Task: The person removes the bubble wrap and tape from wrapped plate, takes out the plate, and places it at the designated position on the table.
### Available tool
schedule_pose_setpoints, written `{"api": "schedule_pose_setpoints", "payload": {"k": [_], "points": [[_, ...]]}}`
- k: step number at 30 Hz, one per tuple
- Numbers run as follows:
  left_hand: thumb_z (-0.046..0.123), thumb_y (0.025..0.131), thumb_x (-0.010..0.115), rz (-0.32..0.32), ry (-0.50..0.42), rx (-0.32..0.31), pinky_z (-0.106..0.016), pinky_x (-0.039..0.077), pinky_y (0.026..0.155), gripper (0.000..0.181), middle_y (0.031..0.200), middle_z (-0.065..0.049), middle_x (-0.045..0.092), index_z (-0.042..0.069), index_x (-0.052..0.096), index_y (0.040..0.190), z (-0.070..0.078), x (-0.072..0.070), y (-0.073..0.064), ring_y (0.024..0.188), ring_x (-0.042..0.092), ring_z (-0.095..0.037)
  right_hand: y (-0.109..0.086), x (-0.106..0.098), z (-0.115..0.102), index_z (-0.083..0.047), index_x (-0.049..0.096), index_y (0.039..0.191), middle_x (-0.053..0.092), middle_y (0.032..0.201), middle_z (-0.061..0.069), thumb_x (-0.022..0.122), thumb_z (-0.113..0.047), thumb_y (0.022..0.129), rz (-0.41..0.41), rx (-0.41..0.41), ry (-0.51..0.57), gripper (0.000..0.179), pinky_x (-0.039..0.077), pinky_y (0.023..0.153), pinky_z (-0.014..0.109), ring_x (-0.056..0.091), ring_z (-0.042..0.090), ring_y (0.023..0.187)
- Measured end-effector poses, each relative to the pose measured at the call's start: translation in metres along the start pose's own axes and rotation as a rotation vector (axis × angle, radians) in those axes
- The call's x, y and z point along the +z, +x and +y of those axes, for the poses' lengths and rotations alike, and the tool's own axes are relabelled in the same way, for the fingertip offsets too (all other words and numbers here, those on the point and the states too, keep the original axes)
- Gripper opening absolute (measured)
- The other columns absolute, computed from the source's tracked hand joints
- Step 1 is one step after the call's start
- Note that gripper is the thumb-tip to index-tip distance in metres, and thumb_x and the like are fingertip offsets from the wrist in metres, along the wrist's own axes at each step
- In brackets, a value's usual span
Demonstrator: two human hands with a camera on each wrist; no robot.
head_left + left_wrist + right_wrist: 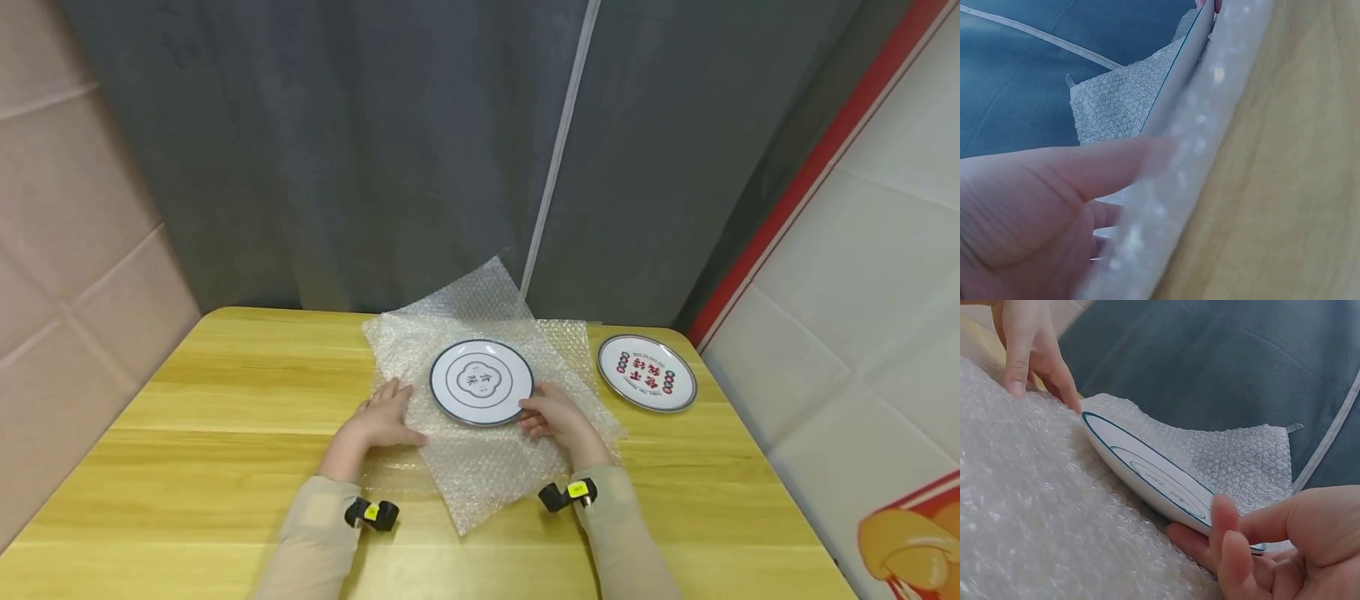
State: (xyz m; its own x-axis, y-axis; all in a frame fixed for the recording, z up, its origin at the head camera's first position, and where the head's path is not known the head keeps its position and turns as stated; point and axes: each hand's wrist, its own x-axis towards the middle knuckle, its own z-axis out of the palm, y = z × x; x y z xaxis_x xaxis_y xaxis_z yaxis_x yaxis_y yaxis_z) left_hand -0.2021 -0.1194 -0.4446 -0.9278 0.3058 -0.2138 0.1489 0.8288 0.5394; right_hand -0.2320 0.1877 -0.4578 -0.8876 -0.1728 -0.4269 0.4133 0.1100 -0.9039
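Note:
A white plate with a dark blue rim and printed characters in its middle lies on layered bubble wrap. My right hand holds the plate's right rim, thumb on top and fingers under the edge; the right wrist view shows the plate from low at its side. To the left of the plate, my left hand rests on the wrap with fingers extended. In the left wrist view its thumb lies against the edge of the bubble wrap.
A second white plate with red characters lies on the wooden table toward the back right. Behind the table hangs a dark grey curtain. Tile-patterned walls stand at left and right. Black wrist cameras are strapped over the sleeves.

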Motion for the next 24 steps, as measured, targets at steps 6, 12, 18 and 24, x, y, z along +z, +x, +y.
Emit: {"api": "schedule_pose_setpoints", "payload": {"k": [6, 12, 18, 24], "points": [[0.041, 0.075, 0.077, 0.008, 0.002, 0.002, -0.065, 0.007, 0.107, 0.099, 0.154, -0.03, 0.006, -0.005, 0.026, 0.148, -0.0003, 0.0008, -0.0004, 0.141, 0.004, -0.044, 0.0006, 0.0026, 0.0005, 0.003, 0.022, 0.148, 0.063, 0.073, 0.011, 0.053, -0.001, 0.093, 0.037, 0.006, 0.019, 0.063, 0.044, 0.041, 0.019, 0.053, 0.009, 0.047], [0.041, 0.075, 0.076, 0.003, 0.001, -0.001, -0.065, 0.008, 0.107, 0.099, 0.154, -0.029, 0.005, -0.003, 0.026, 0.148, -0.0027, 0.0019, 0.0004, 0.141, 0.003, -0.043, -0.0002, 0.0054, 0.0006, 0.002, 0.026, 0.147, 0.059, 0.07, 0.009, 0.052, 0.002, 0.092, 0.058, 0.013, 0.049, 0.061, 0.042, 0.041, 0.018, 0.048, 0.007, 0.045], [0.041, 0.075, 0.077, 0.005, -0.006, 0.004, -0.066, 0.008, 0.106, 0.099, 0.154, -0.029, 0.006, -0.004, 0.026, 0.148, -0.0027, 0.0002, 0.0001, 0.141, 0.004, -0.044, 0.0002, 0.007, -0.0002, 0.001, 0.023, 0.146, 0.053, 0.067, 0.005, 0.051, 0.004, 0.091, 0.053, 0.015, 0.081, 0.062, 0.037, 0.04, 0.017, 0.04, 0.004, 0.045], [0.042, 0.075, 0.077, 0.004, -0.002, 0.011, -0.065, 0.008, 0.107, 0.1, 0.154, -0.03, 0.006, -0.004, 0.026, 0.148, -0.0028, -0.0004, -0.0002, 0.141, 0.004, -0.044, 0.0001, 0.0077, -0.0009, 0.001, 0.023, 0.146, 0.051, 0.065, 0.003, 0.05, 0.005, 0.091, 0.054, 0.017, 0.089, 0.061, 0.033, 0.04, 0.017, 0.034, 0.003, 0.045]]}}
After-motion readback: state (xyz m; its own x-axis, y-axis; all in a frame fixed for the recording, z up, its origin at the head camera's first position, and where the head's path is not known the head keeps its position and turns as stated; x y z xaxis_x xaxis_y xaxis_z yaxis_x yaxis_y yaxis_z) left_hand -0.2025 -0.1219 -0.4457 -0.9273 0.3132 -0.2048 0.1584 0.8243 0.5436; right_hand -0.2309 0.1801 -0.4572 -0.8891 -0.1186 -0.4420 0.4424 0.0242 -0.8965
